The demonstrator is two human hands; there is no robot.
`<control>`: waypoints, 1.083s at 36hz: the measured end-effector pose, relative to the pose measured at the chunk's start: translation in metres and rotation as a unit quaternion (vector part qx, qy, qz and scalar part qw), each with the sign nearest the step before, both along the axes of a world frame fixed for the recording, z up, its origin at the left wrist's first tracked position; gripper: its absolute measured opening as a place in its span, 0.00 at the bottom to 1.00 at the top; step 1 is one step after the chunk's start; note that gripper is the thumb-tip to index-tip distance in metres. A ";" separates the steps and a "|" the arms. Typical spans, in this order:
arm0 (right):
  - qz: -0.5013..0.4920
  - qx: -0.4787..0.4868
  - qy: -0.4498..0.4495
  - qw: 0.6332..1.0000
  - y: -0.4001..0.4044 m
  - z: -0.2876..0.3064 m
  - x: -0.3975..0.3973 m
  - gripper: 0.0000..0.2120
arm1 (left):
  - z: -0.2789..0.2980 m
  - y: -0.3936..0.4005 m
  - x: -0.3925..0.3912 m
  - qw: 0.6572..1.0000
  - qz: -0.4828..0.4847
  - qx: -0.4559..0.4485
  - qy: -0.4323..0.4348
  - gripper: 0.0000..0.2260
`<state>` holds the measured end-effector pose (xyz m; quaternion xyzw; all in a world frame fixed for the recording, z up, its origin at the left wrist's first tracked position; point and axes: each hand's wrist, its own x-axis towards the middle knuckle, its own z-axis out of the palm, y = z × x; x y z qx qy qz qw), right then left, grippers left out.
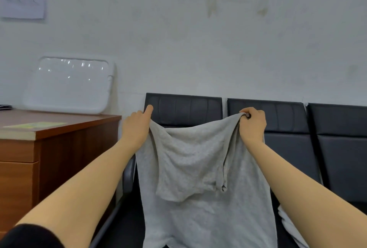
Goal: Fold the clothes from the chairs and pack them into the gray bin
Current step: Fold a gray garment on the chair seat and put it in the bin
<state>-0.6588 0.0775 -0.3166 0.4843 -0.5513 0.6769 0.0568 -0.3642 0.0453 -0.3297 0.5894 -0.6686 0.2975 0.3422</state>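
A gray garment (200,188) is hanging upright in front of the row of black chairs (278,124), its long axis running top to bottom and its lower edge dropping out of view. Its top edge is stretching sideways between both hands. The left hand (137,126) is gripping the upper left corner, fingers curled into the cloth with the thumb sticking up. The right hand (252,125) is bunching the upper right corner in a closed fist. A wooden surface (59,126) is standing to the left, a white tray (69,84) leaning on the wall above it.
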 end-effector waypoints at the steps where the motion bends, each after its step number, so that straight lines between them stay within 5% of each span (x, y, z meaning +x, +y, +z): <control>1: -0.015 0.011 0.001 1.000 -0.001 -0.001 -0.002 0.13 | -0.001 0.000 0.001 1.000 -0.029 0.004 0.009 0.16; 6: -0.085 0.064 0.026 0.994 -0.005 -0.002 -0.014 0.15 | -0.006 -0.011 0.006 0.997 -0.074 -0.017 -0.033 0.09; 14: -0.215 0.161 0.183 0.946 -0.011 -0.010 -0.021 0.16 | -0.007 -0.016 0.008 0.986 0.019 -0.002 -0.164 0.07; 16: -0.217 0.164 0.219 0.937 -0.012 -0.013 -0.021 0.16 | -0.010 -0.013 0.006 0.984 0.035 0.020 -0.171 0.03; 18: -0.221 0.167 0.254 0.927 -0.013 -0.016 -0.020 0.17 | -0.013 -0.016 0.005 0.986 0.064 0.043 -0.147 0.12; 21: -0.213 0.170 0.276 0.922 -0.014 -0.022 -0.019 0.18 | -0.014 -0.011 0.004 0.985 0.098 0.050 -0.135 0.12; 31: -0.088 0.125 0.241 0.958 -0.010 -0.016 -0.018 0.13 | -0.008 -0.011 0.013 0.978 0.171 0.029 -0.119 0.12; 39: -0.094 0.139 0.235 0.958 -0.005 0.003 -0.014 0.13 | 0.005 0.000 0.012 0.976 0.193 -0.015 -0.096 0.10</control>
